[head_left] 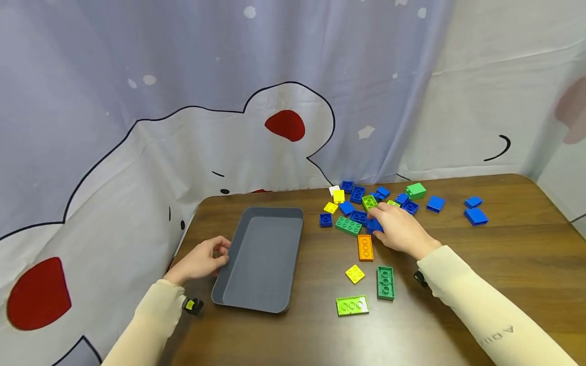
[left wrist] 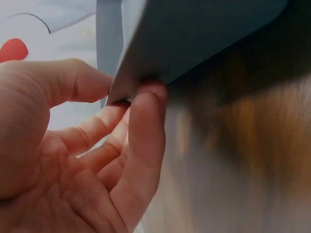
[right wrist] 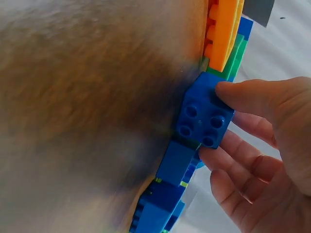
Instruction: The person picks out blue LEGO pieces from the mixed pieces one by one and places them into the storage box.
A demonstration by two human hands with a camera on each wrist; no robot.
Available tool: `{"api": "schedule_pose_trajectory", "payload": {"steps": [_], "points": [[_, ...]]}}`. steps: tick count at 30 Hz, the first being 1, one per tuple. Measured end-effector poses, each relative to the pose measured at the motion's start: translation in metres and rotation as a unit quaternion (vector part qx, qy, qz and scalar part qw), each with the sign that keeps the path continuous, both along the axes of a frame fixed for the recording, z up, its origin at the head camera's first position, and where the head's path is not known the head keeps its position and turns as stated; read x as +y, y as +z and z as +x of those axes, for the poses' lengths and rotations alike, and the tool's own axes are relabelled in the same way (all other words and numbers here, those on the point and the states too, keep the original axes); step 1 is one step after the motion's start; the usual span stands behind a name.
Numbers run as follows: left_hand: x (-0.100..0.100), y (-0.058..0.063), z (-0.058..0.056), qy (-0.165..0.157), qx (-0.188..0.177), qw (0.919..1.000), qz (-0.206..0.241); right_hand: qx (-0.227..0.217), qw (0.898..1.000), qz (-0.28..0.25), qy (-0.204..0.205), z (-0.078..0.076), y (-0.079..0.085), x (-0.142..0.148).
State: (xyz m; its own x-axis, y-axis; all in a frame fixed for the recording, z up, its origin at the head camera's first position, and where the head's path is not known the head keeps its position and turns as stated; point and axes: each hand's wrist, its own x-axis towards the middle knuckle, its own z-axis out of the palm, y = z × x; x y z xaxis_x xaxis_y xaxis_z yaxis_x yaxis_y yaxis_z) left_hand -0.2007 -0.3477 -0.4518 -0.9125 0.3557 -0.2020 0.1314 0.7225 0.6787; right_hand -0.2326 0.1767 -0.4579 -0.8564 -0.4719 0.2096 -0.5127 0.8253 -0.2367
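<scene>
My left hand (head_left: 208,256) is at the left long side of a shallow grey tray (head_left: 220,300). In the left wrist view, its thumb and fingers (left wrist: 148,126) pinch the tray's edge (left wrist: 129,63). At the front of the brick pile, my right hand (head_left: 400,226) holds a blue toy building brick (head_left: 374,225). The right wrist view shows the thumb (right wrist: 248,94) on one side of this blue brick (right wrist: 199,114) and fingertips on the other, its studs facing the camera. Just in front lies an orange brick (head_left: 365,247); a green brick (head_left: 348,225) is to the left.
Several blue, yellow and green bricks lie around the right hand on the wooden table (head_left: 316,335). Nearer me are a yellow plate (head_left: 354,274), a dark green brick (head_left: 385,282) and a lime brick (head_left: 352,305). Blue bricks (head_left: 476,216) sit far right. A patterned curtain (head_left: 206,152) hangs behind.
</scene>
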Motion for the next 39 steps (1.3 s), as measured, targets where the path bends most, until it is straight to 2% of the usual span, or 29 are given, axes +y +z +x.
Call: {"api": "schedule_pose_trajectory", "payload": {"steps": [7, 14, 21, 26, 31, 39], "points": [[0.025, 0.001, 0.024, -0.001, -0.036, 0.9993, 0.013, -0.007, 1.0, 0.01, -0.002, 0.011, 0.001, 0.015], [0.054, -0.005, 0.048, -0.011, -0.096, 0.9935, 0.06, -0.008, 1.0, 0.003, -0.017, 0.026, 0.005, 0.032], [0.094, -0.009, 0.062, -0.02, -0.113, 0.9893, 0.089, 0.0, 0.999, -0.037, -0.027, 0.043, 0.011, 0.042], [0.12, -0.011, 0.065, -0.02, -0.12, 0.9864, 0.111, 0.011, 0.998, -0.065, -0.02, 0.054, 0.02, 0.036], [0.14, -0.013, 0.062, -0.025, -0.14, 0.9815, 0.128, 0.016, 0.996, -0.086, -0.003, 0.064, 0.03, 0.023], [0.171, -0.015, 0.055, -0.055, -0.173, 0.9716, 0.151, 0.022, 0.994, -0.106, 0.029, 0.076, 0.038, 0.006]]}}
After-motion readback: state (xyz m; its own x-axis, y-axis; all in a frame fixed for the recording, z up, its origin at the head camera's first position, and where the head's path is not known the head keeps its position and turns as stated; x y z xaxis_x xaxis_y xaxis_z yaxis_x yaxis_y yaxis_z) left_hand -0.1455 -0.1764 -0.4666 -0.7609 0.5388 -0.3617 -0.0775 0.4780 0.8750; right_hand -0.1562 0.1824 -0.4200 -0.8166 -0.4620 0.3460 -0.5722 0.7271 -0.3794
